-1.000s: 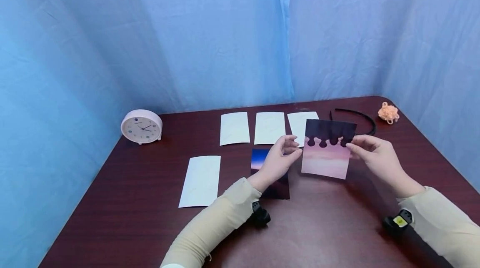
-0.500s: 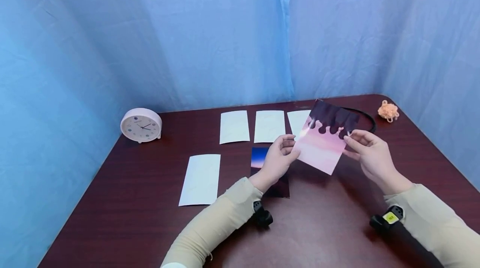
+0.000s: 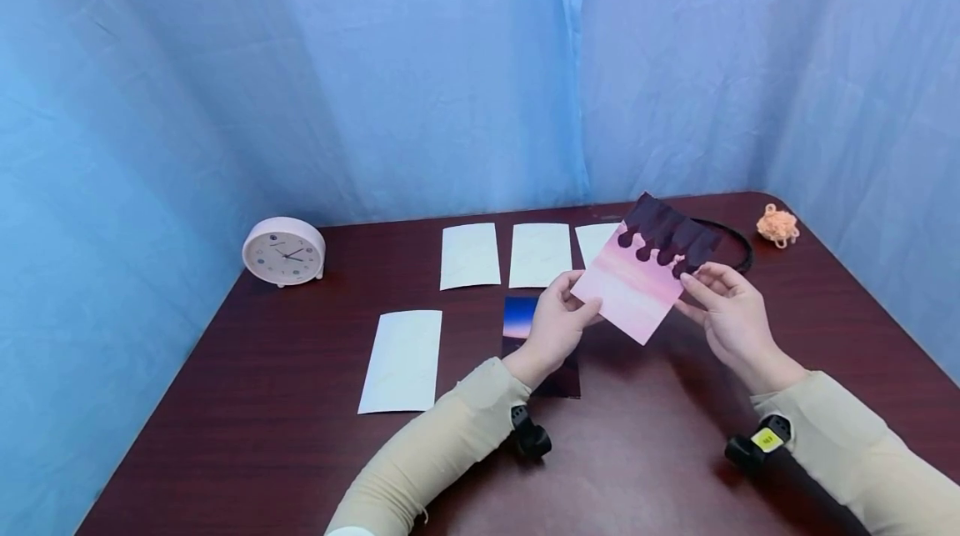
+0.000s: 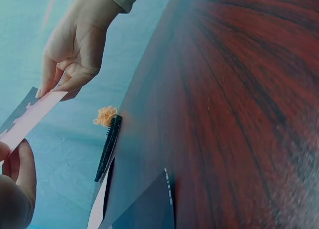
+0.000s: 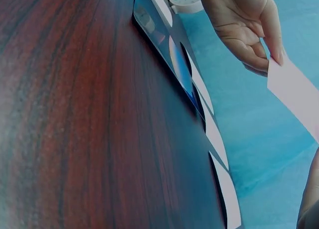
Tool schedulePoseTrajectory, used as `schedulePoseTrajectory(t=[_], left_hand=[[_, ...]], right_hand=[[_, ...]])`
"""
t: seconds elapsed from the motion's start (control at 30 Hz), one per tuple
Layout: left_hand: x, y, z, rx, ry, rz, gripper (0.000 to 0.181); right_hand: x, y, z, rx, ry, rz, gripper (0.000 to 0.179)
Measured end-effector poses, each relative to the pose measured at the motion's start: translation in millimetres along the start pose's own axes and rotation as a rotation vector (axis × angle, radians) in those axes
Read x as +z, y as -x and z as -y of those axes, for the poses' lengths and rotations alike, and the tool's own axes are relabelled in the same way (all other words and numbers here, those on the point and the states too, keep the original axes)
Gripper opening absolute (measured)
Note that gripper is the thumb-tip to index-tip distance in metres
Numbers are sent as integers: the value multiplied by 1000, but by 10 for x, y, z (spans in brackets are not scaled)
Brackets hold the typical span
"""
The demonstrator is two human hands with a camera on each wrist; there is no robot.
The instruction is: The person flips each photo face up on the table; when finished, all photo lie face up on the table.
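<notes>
A photo print (image 3: 633, 290), pink sky below dark rounded shapes, hangs tilted above the table in the head view. My left hand (image 3: 555, 326) pinches its lower-left corner between thumb and fingers. On its opposite edge, my right hand (image 3: 738, 323) pinches near the dark part. The left wrist view shows the right hand's grip from the side, and in the right wrist view the print (image 5: 294, 94) appears pale. Under my left wrist lies a second print (image 3: 519, 318), blue fading to dark, partly hidden by that hand.
White cards lie on the dark red table (image 3: 277, 436): one at left (image 3: 401, 361), three along the back, the rightmost (image 3: 596, 242) partly covered by the held print. A white clock (image 3: 283, 252), a black toothed headband (image 4: 108, 148) and an orange looped yarn bundle (image 3: 777, 226) stand farther out.
The print has turned clockwise and shifted left. The left hand, earlier beside it, now grips its corner; the right hand has moved left along with the print.
</notes>
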State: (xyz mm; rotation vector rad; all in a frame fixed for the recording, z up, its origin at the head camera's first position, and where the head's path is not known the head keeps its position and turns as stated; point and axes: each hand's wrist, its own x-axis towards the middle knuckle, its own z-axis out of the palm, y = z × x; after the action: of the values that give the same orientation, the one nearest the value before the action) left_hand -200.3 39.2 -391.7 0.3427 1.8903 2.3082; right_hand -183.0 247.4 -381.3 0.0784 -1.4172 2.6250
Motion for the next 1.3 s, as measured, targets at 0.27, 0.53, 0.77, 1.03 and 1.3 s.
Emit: schedulePoseTrajectory(t=[0.27, 0.53, 0.77, 1.03, 1.3], left_hand=[[-33, -8, 24, 22, -3, -4, 35], [-70, -4, 4, 20, -10, -8, 36], [-214, -21, -82, 22, -98, 26, 39], [-445, -35, -173, 61, -260, 64, 37], [-559, -8, -208, 26, -423, 145, 35]], right_hand=[[-29, -27, 15, 41, -23, 62, 17], [-66, -44, 96, 34, -7, 150, 21], [-115, -59, 219, 10, 17, 196, 20], [-182, -67, 295, 20, 163, 205, 24], [-143, -49, 283, 115, 651, 276, 39]])
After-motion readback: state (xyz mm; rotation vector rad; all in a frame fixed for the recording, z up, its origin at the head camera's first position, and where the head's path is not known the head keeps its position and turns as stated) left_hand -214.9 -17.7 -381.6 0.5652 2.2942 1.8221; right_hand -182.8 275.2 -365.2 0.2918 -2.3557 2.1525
